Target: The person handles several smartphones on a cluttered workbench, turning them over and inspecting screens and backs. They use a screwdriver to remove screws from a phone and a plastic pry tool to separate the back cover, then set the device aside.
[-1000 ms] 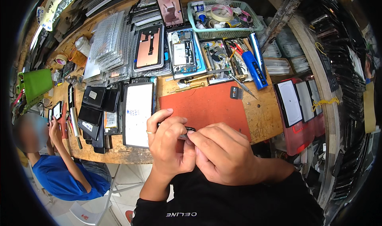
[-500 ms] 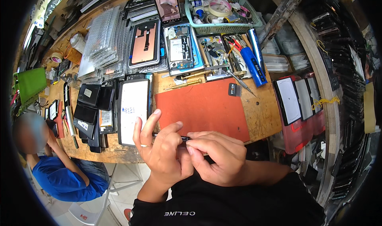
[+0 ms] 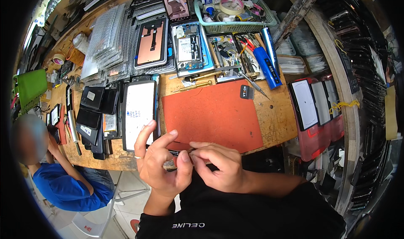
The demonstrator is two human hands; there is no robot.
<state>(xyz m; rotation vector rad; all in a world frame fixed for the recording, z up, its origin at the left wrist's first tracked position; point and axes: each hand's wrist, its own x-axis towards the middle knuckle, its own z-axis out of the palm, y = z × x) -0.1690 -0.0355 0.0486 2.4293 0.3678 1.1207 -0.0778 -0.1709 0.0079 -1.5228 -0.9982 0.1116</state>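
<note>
Over the near edge of an orange-red mat (image 3: 210, 117), my hands are close together around a thin dark piece (image 3: 178, 152), seen nearly edge-on; its kind does not show. My left hand (image 3: 162, 165), with a ring on one finger, steadies it near the thumb while other fingers point up and away. At its right end, my right hand (image 3: 219, 167) pinches with thumb and fingertips. What lies between those fingertips is mostly hidden. A white-faced panel with handwriting (image 3: 140, 108) lies just beyond my left fingers.
Stacked dark phones (image 3: 94, 112) and bubble-wrapped panels (image 3: 109, 39) fill the left. Behind the mat are an opened phone (image 3: 188, 49), a propped phone (image 3: 174, 3), a blue electric screwdriver (image 3: 267, 67) and a green basket (image 3: 235, 27). Another person (image 3: 69, 188) sits at the left.
Both hands have shifted slightly left and nearer to me. My left thumb now stands up beside the dark piece, and more of the piece shows. The view has tilted slightly.
</note>
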